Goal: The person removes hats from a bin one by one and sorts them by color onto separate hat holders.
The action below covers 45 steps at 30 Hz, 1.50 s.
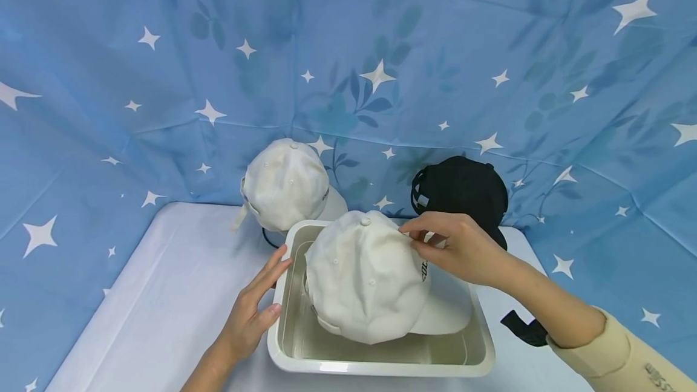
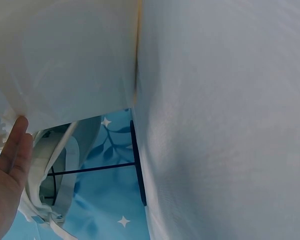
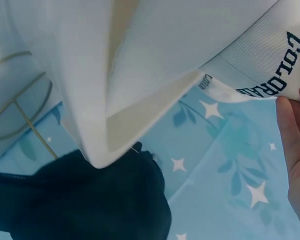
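At the lower centre of the head view, a cream-white cloth baseball cap (image 1: 366,277) sits in a shallow white rectangular plastic basin (image 1: 381,368) on a pale tabletop (image 1: 163,295), its brim pointing to the right. The right hand (image 1: 454,250) reaches in from the lower right and pinches the crown's upper right side between thumb and fingertips. The left hand (image 1: 253,310), fingers straight and relaxed, lies flat on the table with its fingertips against the basin's left rim, just left of the cap. Behind the basin, a second white cap on a wire stand (image 1: 285,183) is at upper left and a black cap (image 1: 463,189) at upper right, before a blue star-printed cloth backdrop (image 1: 348,47). In the left wrist view, the left hand (image 2: 10,170) appears at lower left, fingers extended against the basin wall (image 2: 65,65). In the right wrist view, a finger (image 3: 295,145) shows at the right edge, touching the cap (image 3: 155,45) beside its dark lettering.
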Motion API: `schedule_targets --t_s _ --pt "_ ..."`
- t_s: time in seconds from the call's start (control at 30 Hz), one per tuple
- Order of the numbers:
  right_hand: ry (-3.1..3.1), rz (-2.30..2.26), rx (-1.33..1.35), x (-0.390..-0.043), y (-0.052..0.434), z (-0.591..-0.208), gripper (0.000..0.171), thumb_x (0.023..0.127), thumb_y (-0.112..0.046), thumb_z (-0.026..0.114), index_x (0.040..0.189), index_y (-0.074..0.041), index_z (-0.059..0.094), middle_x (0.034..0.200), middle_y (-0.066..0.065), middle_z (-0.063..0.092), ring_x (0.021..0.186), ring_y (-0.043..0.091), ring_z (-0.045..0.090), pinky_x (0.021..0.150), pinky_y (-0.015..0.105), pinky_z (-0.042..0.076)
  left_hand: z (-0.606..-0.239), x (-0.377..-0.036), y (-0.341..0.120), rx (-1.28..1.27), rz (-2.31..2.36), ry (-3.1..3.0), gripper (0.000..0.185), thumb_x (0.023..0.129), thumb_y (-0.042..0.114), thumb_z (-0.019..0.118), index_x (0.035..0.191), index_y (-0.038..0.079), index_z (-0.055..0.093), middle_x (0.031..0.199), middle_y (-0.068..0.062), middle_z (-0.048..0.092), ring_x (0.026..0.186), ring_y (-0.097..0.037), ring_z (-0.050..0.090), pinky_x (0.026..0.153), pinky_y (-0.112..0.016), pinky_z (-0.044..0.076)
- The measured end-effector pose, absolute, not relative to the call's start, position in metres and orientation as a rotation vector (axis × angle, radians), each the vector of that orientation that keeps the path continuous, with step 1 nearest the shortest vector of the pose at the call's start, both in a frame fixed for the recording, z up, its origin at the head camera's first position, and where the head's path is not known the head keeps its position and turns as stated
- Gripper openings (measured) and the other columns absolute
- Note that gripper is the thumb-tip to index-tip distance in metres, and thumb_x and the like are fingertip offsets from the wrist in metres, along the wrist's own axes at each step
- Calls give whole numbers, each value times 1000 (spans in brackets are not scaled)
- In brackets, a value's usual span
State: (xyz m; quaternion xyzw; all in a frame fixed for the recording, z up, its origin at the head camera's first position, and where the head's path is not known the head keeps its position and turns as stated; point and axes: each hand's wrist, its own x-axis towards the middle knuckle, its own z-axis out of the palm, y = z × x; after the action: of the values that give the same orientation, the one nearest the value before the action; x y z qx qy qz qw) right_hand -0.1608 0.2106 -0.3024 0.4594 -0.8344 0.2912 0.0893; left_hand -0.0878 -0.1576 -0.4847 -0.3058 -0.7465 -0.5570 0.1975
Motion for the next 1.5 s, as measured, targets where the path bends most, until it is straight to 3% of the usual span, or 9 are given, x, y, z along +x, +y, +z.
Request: schedule_targets --t_s 0.47,0.77,1.07,1.37,1.5 --pt "-2374 861 1388 -166 211 -277 48 77 20 74 114 -10 76 96 -4 73 82 8 67 69 19 57 -483 -87 -157 -863 -1564 -2076 69 90 3 49 157 -4 41 168 -24 30 157 -27 29 112 -21 38" --pt "-2272 877 1357 -177 210 -263 46 75 24 71 110 -5 77 96 2 74 82 10 67 70 19 58 -483 -87 -158 -857 -1570 -2088 71 90 5 49 160 -2 38 169 -22 28 157 -26 28 109 -21 40" --pt "-2299 849 1214 -196 209 -261 40 79 21 71 109 -5 78 96 3 75 84 7 65 69 16 55 -484 -87 -158 -868 -1556 -2069 71 88 2 49 158 -3 40 168 -23 30 156 -26 29 107 -22 42" --pt "-2353 872 1085 -214 202 -258 33 87 16 71 113 -4 79 101 7 76 84 16 68 72 14 53 -485 -88 -158 -872 -1543 -2076 69 90 3 49 158 -3 41 168 -24 30 156 -26 31 102 -23 45" --pt "-2392 910 1027 -221 199 -253 30 91 12 70 116 -3 78 100 8 75 86 14 68 72 14 53 -485 -89 -158 -869 -1546 -2082 68 90 5 50 157 -3 42 168 -23 30 156 -25 31 101 -23 46"
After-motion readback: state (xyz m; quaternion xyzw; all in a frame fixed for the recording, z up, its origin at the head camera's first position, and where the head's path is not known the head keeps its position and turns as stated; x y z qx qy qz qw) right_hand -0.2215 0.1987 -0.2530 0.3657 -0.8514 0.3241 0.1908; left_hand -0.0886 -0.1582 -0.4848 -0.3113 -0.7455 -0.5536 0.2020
